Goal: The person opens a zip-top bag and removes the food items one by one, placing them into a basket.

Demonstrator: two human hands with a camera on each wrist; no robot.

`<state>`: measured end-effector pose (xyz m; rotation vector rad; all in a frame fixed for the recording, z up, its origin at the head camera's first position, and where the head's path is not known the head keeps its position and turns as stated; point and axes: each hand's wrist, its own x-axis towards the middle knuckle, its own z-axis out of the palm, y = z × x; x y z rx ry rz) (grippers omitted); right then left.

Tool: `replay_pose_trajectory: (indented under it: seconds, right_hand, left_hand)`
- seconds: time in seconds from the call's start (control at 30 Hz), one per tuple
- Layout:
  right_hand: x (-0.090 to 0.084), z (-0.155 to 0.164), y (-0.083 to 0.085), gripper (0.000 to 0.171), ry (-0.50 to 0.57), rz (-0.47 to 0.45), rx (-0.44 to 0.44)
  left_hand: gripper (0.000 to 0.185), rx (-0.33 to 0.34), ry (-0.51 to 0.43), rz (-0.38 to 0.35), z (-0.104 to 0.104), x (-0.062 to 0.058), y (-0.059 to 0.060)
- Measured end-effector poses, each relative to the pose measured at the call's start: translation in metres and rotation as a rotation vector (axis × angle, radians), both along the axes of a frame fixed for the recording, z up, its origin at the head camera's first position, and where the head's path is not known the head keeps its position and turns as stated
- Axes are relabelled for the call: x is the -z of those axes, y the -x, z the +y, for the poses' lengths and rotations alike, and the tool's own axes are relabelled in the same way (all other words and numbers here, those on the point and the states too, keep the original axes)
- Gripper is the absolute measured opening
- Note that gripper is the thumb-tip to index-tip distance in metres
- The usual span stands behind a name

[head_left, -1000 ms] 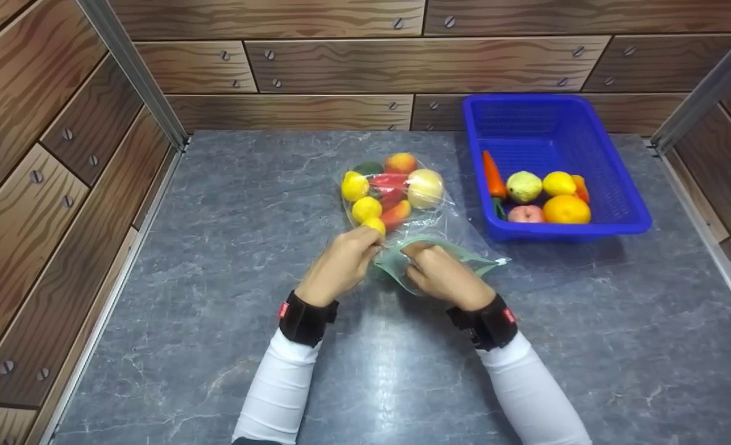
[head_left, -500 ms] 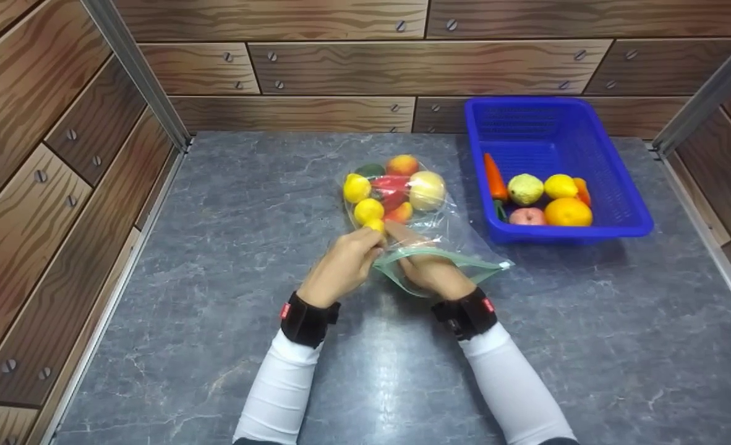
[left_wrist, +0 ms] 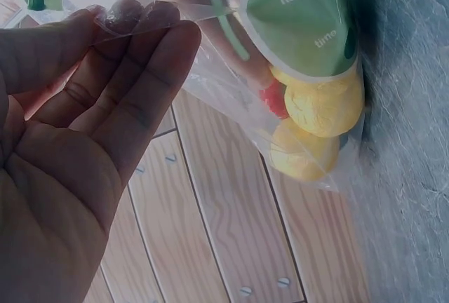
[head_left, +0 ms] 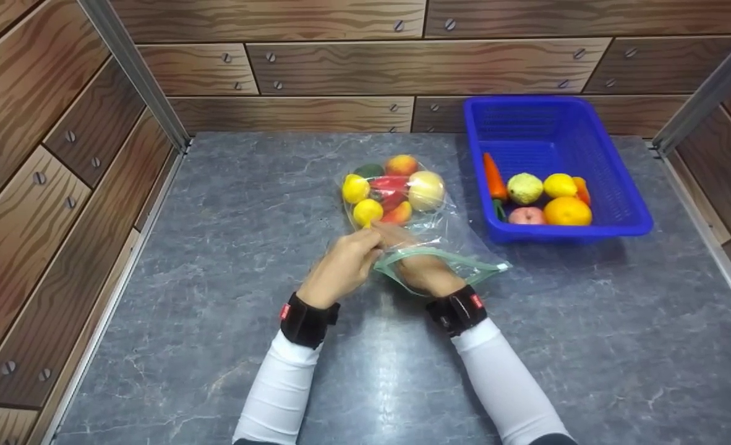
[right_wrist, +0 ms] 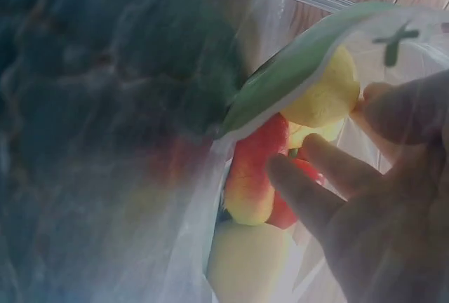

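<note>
A grey table (head_left: 186, 278) with a marbled pattern of pale, thin veins fills the middle and bottom of the head view, a whitish sheen brightening its surface at the lower centre. On it lies a clear, green-zipped plastic bag (head_left: 458, 235), just above the frame's centre. A deep blue rectangular plastic basket (head_left: 576, 232) stands at upper right, beside the bag.

Lying on the worktop (head_left: 217, 278), near the middle of the far edge: a clear plastic zip bag (head_left: 455, 232), open at a green-trimmed mouth toward the near edge, loaded beyond with yellow, red, pale and dark-green produce (head_left: 392, 190).
</note>
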<state>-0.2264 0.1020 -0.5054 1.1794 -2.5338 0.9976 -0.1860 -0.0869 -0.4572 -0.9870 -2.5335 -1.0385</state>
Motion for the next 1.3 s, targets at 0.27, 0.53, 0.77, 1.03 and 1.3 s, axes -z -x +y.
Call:
replay_pose_trajectory:
  seconds: [0.27,0.53,0.77,1.03,1.3]
  right_hand:
    - [-0.003,0.001,-0.001,0.027,-0.034,0.071,0.024]
    - [-0.007,0.010,-0.006,0.032,-0.215,0.056,0.112]
    - [-0.008,0.020,-0.010,0.025,-0.279,0.198,0.188]
    - [-0.011,0.025,-0.009,0.037,-0.111,-0.181,0.240]
    - [-0.015,0.029,-0.011,0.040,-0.145,-0.317,0.279]
  left_hand:
    - [0.008,-0.010,0.011,-0.004,0.000,-0.001,0.000]
    - [0.004,-0.020,0.010,-0.006,0.000,-0.001,-0.001]
    - [0.004,-0.016,-0.011,-0.026,-0.001,-0.002,-0.002]
    - [0.005,-0.010,-0.010,-0.023,-0.001,-0.001,-0.001]
    - [0.004,-0.016,0.002,-0.026,-0.001,-0.004,-0.003]
